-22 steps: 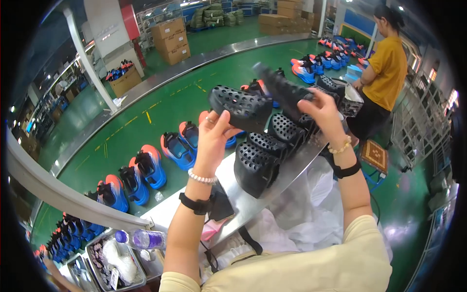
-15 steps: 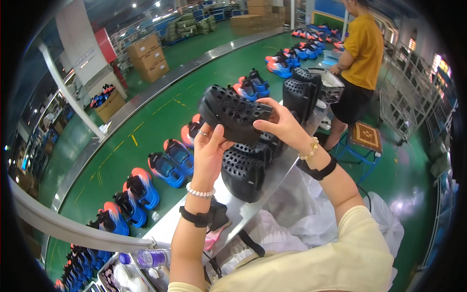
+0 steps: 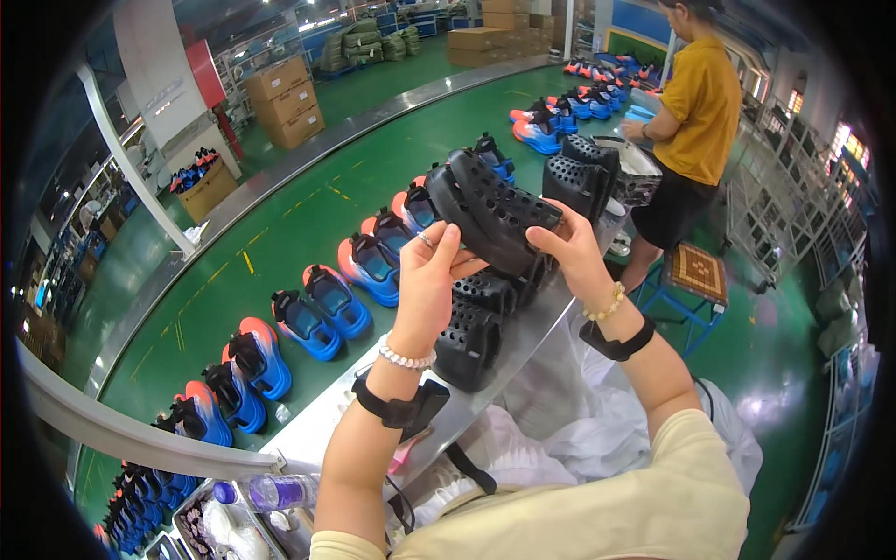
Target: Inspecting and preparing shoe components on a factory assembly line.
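Observed pr. of blk perforated clogs (image 3: 504,215) held up over bench (image 3: 527,355), clamped in L hand (image 3: 433,275) at left end, R hand (image 3: 571,250) at right. Noted other blk clogs (image 3: 467,347) below; sighted blue/orange sneakers (image 3: 279,371) lined up left on grn surface (image 3: 233,308).

Black perforated clogs (image 3: 468,349) stand on the metal ledge (image 3: 519,347).
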Motion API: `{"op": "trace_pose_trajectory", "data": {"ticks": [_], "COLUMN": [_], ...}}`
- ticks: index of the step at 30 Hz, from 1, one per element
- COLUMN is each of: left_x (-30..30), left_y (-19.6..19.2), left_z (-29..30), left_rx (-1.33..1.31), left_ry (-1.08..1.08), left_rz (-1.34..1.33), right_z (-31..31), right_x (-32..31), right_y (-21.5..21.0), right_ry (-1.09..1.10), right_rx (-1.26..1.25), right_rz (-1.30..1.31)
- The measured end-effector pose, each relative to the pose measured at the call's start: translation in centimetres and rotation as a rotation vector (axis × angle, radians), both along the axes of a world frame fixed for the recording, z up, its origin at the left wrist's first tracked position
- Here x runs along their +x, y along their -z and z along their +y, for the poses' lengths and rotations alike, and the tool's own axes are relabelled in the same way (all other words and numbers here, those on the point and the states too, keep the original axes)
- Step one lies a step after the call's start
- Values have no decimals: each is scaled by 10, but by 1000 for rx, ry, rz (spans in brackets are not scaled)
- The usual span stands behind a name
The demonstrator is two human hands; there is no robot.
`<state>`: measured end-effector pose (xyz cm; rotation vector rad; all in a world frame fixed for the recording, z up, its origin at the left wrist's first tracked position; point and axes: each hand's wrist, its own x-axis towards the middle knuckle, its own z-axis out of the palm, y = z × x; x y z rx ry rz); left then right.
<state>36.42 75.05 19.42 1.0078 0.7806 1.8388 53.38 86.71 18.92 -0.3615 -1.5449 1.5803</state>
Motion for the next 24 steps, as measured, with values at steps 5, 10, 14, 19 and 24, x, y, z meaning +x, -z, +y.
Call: {"op": "trace_pose_trajectory", "data": {"ticks": [5,10,14,19,24], "left_x": [-3,-5,12,13,14], "left_y": [9,21,12,8,5], "left_z": [5,8,8,12,16], "left_rx": [-80,-22,-6,-56,-124], "left_ry": [-107,-194,-160,-87,37], "left_rz": [-33,-47,107,62,-156], "right_z": [-5,-7,3,7,3], "right_x": [-4,-6,-6,5,11], "right_y": [11,0,9,12,17], "right_ry": [151,113,-45,24,111], "right_rx": [138,136,-50,0,111], "right_rz": [77,-4,-6,-26,40]}}
